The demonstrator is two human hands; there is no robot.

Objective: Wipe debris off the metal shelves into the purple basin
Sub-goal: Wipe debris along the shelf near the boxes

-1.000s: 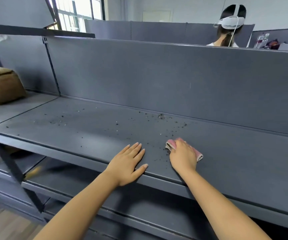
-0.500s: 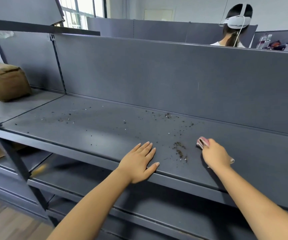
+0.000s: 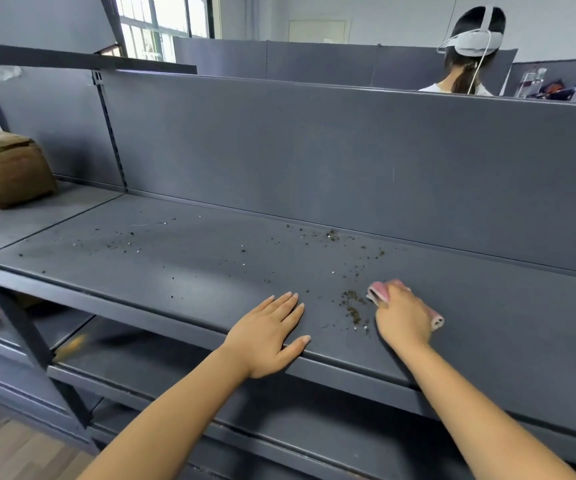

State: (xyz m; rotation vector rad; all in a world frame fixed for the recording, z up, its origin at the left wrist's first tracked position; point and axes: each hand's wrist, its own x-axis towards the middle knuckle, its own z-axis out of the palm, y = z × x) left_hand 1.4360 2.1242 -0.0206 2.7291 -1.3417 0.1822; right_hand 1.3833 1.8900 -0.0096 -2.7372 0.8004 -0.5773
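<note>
At the shelf's front edge, the left hand point(image 3: 269, 332) rests flat, fingers straight, holding nothing. Just beyond, the right hand point(image 3: 401, 317) clasps a folded pink cloth point(image 3: 378, 293) pressed to the metal shelf point(image 3: 182, 271). A gathered debris pile point(image 3: 352, 306) lies immediately left of the cloth, between both hands; the right is nearer. Scattered specks point(image 3: 331, 235) remain further back. The purple basin is not visible.

Likely a stockroom or shop, grey metal shelving point(image 3: 210, 271), partition panels point(image 3: 349, 161), cardboard box point(image 3: 6, 168), barred window point(image 3: 162, 26)
</note>
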